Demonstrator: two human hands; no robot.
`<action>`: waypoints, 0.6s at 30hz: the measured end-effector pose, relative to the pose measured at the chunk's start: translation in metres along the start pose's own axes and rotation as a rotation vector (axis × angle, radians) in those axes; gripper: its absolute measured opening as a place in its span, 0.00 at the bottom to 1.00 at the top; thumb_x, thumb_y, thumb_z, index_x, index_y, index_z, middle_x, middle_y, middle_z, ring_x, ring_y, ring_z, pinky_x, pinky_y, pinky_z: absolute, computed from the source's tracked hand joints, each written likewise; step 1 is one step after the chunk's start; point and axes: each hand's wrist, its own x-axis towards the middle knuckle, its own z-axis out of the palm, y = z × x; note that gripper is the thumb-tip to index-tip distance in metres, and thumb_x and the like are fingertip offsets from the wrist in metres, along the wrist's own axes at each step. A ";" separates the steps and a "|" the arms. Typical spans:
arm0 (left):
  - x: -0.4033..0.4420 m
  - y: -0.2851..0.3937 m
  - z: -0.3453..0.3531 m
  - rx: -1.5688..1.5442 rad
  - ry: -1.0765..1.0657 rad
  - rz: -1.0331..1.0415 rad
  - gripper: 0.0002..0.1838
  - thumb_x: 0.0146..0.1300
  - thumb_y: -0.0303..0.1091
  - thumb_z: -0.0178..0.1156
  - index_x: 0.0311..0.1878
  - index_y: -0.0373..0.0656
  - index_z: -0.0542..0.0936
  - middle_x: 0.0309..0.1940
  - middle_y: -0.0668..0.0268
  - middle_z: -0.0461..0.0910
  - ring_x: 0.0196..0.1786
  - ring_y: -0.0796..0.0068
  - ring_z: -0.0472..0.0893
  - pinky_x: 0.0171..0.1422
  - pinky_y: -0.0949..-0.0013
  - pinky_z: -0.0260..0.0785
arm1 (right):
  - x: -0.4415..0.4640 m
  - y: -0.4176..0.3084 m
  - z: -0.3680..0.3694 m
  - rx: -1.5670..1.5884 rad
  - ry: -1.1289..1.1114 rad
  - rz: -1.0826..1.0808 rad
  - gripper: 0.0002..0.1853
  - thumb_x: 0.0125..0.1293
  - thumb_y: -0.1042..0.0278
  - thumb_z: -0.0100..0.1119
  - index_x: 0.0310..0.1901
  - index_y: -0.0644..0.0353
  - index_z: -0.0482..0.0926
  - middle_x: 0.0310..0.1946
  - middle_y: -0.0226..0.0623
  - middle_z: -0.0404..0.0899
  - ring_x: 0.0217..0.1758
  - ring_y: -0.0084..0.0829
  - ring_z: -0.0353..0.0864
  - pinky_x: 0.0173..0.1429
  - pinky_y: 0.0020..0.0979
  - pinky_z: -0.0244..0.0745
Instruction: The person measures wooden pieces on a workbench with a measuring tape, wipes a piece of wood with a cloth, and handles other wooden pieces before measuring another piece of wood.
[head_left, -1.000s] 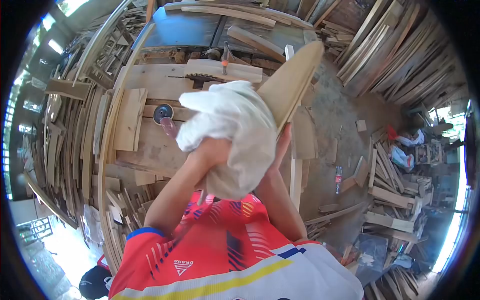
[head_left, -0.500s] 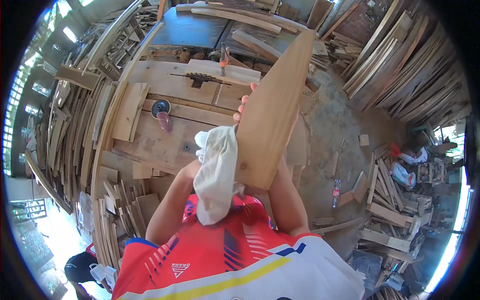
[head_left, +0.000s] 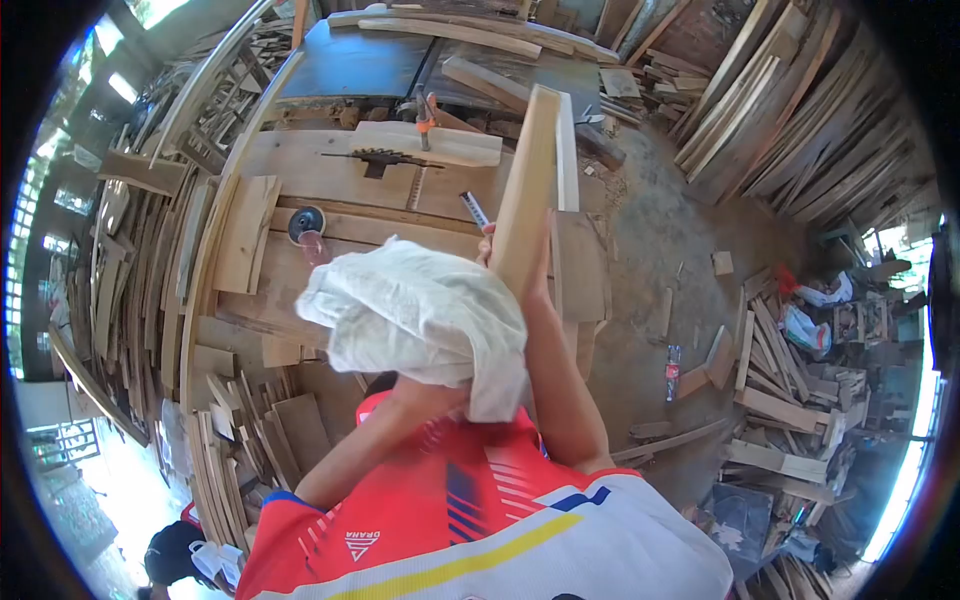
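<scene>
A pale wooden board (head_left: pixel 528 180) stands tilted up in front of me, its narrow side turned towards me. My right hand (head_left: pixel 541 262) grips it around the middle, with fingertips showing at the left side. A white cloth (head_left: pixel 415 305) is bunched in my left hand (head_left: pixel 432 396) and drapes across the board's lower end. Most of my left hand's fingers are hidden under the cloth.
Beyond my hands is a wooden worktable (head_left: pixel 350 230) with a saw blade (head_left: pixel 378 160), an orange clamp (head_left: pixel 425 125), a round black-and-pink tool (head_left: pixel 308 228) and a tape measure (head_left: pixel 474 208). Planks (head_left: pixel 120 270) are stacked leftward; a bottle (head_left: pixel 673 372) lies on the right floor.
The board has turned from its broad face to its narrow side. My left hand has brought the cloth up and over the board's lower end, where it spreads wider.
</scene>
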 end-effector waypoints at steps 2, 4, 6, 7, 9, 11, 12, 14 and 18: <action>0.004 0.004 0.003 -0.152 -0.138 -0.065 0.44 0.67 0.53 0.68 0.83 0.50 0.65 0.84 0.57 0.61 0.86 0.53 0.56 0.91 0.52 0.41 | -0.024 0.022 -0.004 0.098 -0.031 0.033 0.51 0.72 0.19 0.47 0.73 0.66 0.70 0.62 0.50 0.80 0.62 0.45 0.83 0.67 0.49 0.78; 0.025 0.013 -0.012 -0.028 -0.381 -0.228 0.47 0.67 0.58 0.67 0.84 0.50 0.63 0.85 0.56 0.58 0.87 0.53 0.54 0.92 0.52 0.39 | -0.052 0.024 0.013 0.188 -0.036 0.082 0.52 0.71 0.18 0.48 0.72 0.66 0.71 0.61 0.51 0.80 0.61 0.45 0.83 0.67 0.49 0.79; 0.011 -0.094 0.088 -0.028 -0.415 -0.108 0.49 0.67 0.65 0.63 0.85 0.50 0.63 0.86 0.56 0.57 0.88 0.53 0.52 0.93 0.53 0.37 | -0.065 0.018 0.034 0.278 -0.020 0.087 0.53 0.70 0.16 0.48 0.71 0.66 0.71 0.60 0.51 0.80 0.60 0.45 0.83 0.66 0.49 0.80; 0.011 -0.102 0.070 -0.147 -0.392 -0.111 0.45 0.70 0.61 0.63 0.84 0.50 0.65 0.86 0.57 0.58 0.87 0.55 0.54 0.92 0.54 0.40 | -0.068 0.015 0.043 0.313 0.003 0.078 0.53 0.69 0.16 0.48 0.71 0.66 0.71 0.59 0.51 0.80 0.60 0.45 0.83 0.65 0.49 0.80; 0.031 -0.082 0.002 -0.386 -0.352 -0.116 0.37 0.75 0.53 0.64 0.82 0.48 0.69 0.85 0.59 0.60 0.86 0.60 0.56 0.91 0.55 0.46 | -0.060 0.015 0.055 0.382 0.087 0.019 0.54 0.68 0.15 0.49 0.70 0.66 0.71 0.58 0.51 0.80 0.59 0.45 0.83 0.64 0.49 0.81; 0.042 -0.038 -0.030 -0.351 -0.431 -0.035 0.40 0.69 0.54 0.69 0.80 0.50 0.71 0.84 0.60 0.62 0.86 0.59 0.57 0.91 0.54 0.44 | -0.053 0.014 0.061 0.454 0.151 -0.054 0.55 0.66 0.14 0.49 0.69 0.67 0.72 0.57 0.52 0.81 0.59 0.45 0.83 0.63 0.49 0.81; 0.027 -0.044 -0.025 -0.268 -0.455 0.047 0.42 0.67 0.55 0.71 0.81 0.51 0.71 0.84 0.60 0.62 0.86 0.59 0.58 0.91 0.53 0.44 | -0.047 0.011 0.060 0.487 0.169 -0.092 0.55 0.66 0.13 0.49 0.69 0.67 0.72 0.57 0.52 0.81 0.58 0.45 0.83 0.63 0.49 0.82; 0.006 -0.023 -0.019 -0.280 -0.363 -0.071 0.46 0.61 0.62 0.68 0.80 0.52 0.70 0.82 0.56 0.65 0.85 0.50 0.58 0.91 0.46 0.41 | -0.035 0.003 0.054 0.537 0.168 -0.171 0.56 0.64 0.12 0.49 0.68 0.67 0.72 0.56 0.52 0.81 0.58 0.45 0.83 0.62 0.49 0.83; -0.002 -0.012 -0.030 -0.067 -0.311 -0.063 0.46 0.61 0.64 0.67 0.79 0.51 0.70 0.81 0.56 0.66 0.84 0.50 0.59 0.91 0.47 0.42 | -0.025 -0.010 0.063 0.621 0.113 -0.161 0.58 0.61 0.10 0.51 0.67 0.67 0.73 0.53 0.52 0.81 0.56 0.45 0.83 0.60 0.49 0.84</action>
